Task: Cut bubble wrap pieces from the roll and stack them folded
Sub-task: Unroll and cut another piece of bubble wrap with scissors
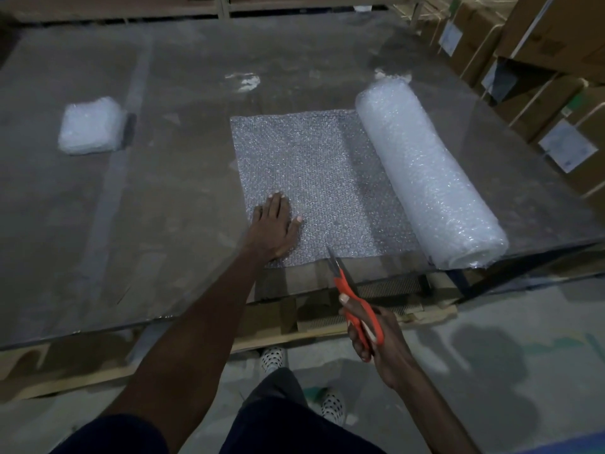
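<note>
A glossy grey table [183,178] (cardboard boxes [537,103] stacked beyond) carried the white bubble wrap roll [429,178]; the left hand [273,229] pressed flat, fingers spread, while the right hand [376,335] gripped orange-handled scissors [355,303].

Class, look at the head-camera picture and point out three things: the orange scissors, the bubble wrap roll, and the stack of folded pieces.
orange scissors [358,309]: head view, on the orange handle.
bubble wrap roll [429,178]: head view, middle of the rolled body.
stack of folded pieces [90,126]: head view, top of the stack.
</note>
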Demonstrator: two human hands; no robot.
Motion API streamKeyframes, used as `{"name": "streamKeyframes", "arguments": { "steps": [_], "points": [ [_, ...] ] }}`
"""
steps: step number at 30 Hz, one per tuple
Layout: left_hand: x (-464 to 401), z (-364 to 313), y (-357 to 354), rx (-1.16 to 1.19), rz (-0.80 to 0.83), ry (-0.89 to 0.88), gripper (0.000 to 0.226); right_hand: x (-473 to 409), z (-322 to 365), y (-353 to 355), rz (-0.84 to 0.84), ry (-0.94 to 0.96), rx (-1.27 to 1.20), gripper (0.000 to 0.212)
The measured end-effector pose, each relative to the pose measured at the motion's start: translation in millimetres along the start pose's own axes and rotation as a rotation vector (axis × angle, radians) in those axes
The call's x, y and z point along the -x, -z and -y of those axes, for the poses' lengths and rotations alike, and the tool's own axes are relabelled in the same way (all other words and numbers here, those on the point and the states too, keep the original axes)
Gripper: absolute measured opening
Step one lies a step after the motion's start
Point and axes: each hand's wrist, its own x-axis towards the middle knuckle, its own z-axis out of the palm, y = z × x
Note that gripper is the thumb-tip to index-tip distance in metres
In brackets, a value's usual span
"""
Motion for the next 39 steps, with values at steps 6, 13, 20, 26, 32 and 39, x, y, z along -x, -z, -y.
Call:
{"name": "streamKeyframes", "arguments": {
  "steps": [6,13,20,26,32,39],
  "points": [
    [2,1,-1,0.011,-0.009,0.003,0.071,-8,-2,-5,-0.006,0.011,0.021,0.049],
    [1,-1,-1,0.005,-0.005,0.018,0.067,-10,-7,-6,-0.025,0.021,0.013,0.039],
    [2,0,-1,0.022,-0.001,0.017,0.067,-12,-11,-8,-0.04,0.038,0.018,0.027],
    [2,0,-2,0.016,0.0,0.011,0.067,-13,-12,-10,-0.049,0.038,0.008,0.025],
    [6,-1,-2,0.003,-0.019,0.064,0.074,-19,-6,-13,-0.059,0.035,0.007,0.03],
    [8,-1,1,0.008,0.019,0.062,0.076,-26,1,-14,-0.06,0.042,0.044,0.035]
  ]
}}
